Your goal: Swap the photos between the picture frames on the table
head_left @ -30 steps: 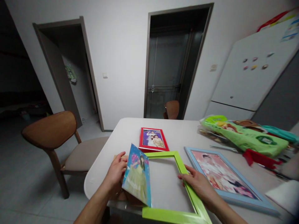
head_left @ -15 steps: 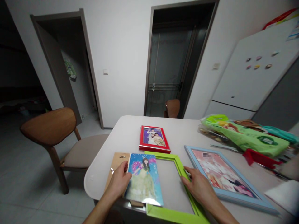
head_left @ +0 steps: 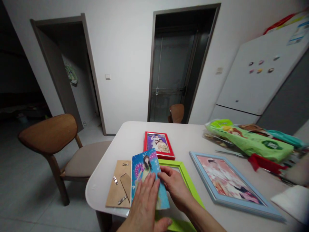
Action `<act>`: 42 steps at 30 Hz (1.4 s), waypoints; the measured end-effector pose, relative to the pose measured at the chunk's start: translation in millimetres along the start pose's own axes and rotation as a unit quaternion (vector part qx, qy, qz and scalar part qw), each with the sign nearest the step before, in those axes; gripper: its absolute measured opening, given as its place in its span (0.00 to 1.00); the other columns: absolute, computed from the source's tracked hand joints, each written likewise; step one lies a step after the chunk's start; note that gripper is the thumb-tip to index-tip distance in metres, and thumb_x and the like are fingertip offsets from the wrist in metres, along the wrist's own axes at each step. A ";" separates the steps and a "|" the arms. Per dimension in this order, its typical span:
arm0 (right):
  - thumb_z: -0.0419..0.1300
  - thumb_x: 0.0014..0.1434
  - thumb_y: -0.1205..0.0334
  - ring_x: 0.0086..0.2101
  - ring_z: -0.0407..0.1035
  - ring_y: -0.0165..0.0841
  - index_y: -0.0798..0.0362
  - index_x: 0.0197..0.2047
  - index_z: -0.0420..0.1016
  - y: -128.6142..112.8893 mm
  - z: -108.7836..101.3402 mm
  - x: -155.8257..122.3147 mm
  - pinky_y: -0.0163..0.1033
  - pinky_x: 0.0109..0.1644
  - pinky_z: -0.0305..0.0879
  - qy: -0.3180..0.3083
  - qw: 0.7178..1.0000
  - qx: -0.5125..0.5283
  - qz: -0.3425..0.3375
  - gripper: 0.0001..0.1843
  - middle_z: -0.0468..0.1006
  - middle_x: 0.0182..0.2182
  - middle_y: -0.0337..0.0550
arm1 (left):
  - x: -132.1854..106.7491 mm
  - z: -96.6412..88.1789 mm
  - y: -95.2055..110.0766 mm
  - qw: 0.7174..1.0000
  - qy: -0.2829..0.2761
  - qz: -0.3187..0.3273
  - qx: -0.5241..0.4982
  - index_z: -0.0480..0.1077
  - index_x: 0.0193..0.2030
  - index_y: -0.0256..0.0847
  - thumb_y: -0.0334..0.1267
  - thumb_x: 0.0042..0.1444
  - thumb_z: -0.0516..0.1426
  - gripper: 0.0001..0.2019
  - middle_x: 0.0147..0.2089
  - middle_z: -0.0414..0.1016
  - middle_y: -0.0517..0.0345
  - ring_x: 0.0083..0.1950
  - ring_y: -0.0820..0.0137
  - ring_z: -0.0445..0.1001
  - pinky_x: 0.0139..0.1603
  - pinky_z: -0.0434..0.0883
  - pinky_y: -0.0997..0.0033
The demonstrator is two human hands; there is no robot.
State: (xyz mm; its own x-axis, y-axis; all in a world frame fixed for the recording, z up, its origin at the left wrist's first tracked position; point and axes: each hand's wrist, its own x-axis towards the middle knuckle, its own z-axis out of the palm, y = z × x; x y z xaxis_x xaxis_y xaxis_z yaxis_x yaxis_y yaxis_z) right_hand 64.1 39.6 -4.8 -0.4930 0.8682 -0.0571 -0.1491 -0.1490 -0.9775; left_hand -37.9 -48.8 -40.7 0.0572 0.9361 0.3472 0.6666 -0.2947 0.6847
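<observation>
One blue photo (head_left: pixel 146 164), right here: my left fingers (head_left: pixel 151 187) lie extended across it, my right fingers (head_left: pixel 166 170) pinch its edge, and it overlaps the green frame (head_left: pixel 190 185) on the counter (head_left: pixel 187 137).

On the table (head_left: pixel 183 137), your left hand (head_left: pixel 146 201) lies over the photo (head_left: pixel 145 166), your right hand (head_left: pixel 176 185) at its right edge. Left of the photo you have the board (head_left: pixel 114 193); to its right, the open frame (head_left: pixel 191 188), partly beneath your hands. The far frame (head_left: pixel 169 145) sits behind the photo. Right of the open frame lies the side frame (head_left: pixel 206 177), with the bag (head_left: pixel 253 141) behind it. A chair (head_left: pixel 49 133) stands left of the table.
</observation>
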 end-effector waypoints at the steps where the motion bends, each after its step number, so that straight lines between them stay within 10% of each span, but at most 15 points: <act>1: 0.57 0.43 0.60 0.30 0.69 0.32 0.58 0.36 0.72 -10.4 3.0 -2.7 0.36 0.35 0.65 0.008 1.000 0.001 -0.025 0.16 0.77 0.30 0.44 | 2.7 -1.5 3.1 1.000 0.015 0.015 0.000 0.48 0.58 0.39 0.31 0.40 0.56 0.36 0.62 0.43 0.54 0.62 0.55 0.41 0.60 0.41 0.52; 6: 0.57 0.45 0.53 0.36 0.68 0.33 0.53 0.45 0.67 -26.3 -1.1 -10.9 0.37 0.37 0.64 0.028 0.997 -0.031 -0.072 0.23 0.74 0.39 0.45 | 15.7 -5.0 16.8 0.985 0.146 0.052 -0.075 0.54 0.56 0.40 0.30 0.50 0.48 0.24 0.60 0.51 0.56 0.61 0.62 0.48 0.60 0.46 0.61; 10: 0.53 0.49 0.51 0.40 0.67 0.35 0.54 0.48 0.63 4.2 -23.6 -11.2 0.38 0.38 0.64 0.106 0.994 -0.017 0.026 0.24 0.71 0.43 0.49 | 25.2 9.0 30.4 0.921 0.249 -0.089 -0.286 0.58 0.53 0.37 0.39 0.55 0.46 0.19 0.53 0.63 0.52 0.55 0.62 0.59 0.56 0.56 0.66; 15: 0.48 0.50 0.59 0.33 0.71 0.36 0.54 0.49 0.61 18.6 -58.0 -12.7 0.37 0.31 0.66 0.097 0.993 0.065 0.035 0.22 0.76 0.36 0.47 | 30.1 28.4 25.6 0.833 0.203 -0.190 -0.478 0.57 0.53 0.33 0.42 0.45 0.54 0.27 0.51 0.66 0.47 0.53 0.59 0.62 0.51 0.62 0.68; 25: 0.46 0.45 0.66 0.25 0.72 0.35 0.57 0.49 0.61 23.5 -87.6 9.3 0.35 0.24 0.64 0.104 0.988 -0.082 0.084 0.25 0.78 0.27 0.45 | 1.9 15.8 -11.7 0.986 0.000 -0.146 -0.084 0.59 0.52 0.31 0.31 0.41 0.53 0.26 0.57 0.57 0.44 0.57 0.61 0.55 0.58 0.51 0.60; 42: 0.45 0.46 0.63 0.27 0.72 0.35 0.59 0.44 0.67 29.0 -96.0 19.6 0.34 0.27 0.64 0.101 0.962 -0.247 0.052 0.22 0.78 0.28 0.45 | 2.0 9.4 -2.9 0.983 -0.135 -0.092 0.080 0.55 0.54 0.26 0.31 0.41 0.56 0.31 0.59 0.51 0.40 0.59 0.62 0.51 0.58 0.53 0.63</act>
State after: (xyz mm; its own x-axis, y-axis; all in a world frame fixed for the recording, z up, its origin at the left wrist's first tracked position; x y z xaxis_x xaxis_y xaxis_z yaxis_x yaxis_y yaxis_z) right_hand 132.4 97.7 -53.8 -0.2995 0.9423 -0.1497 0.3429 -0.0401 -0.9385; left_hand -32.7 -44.3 -48.0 0.1051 0.9940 0.0302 0.7911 -0.1020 0.6031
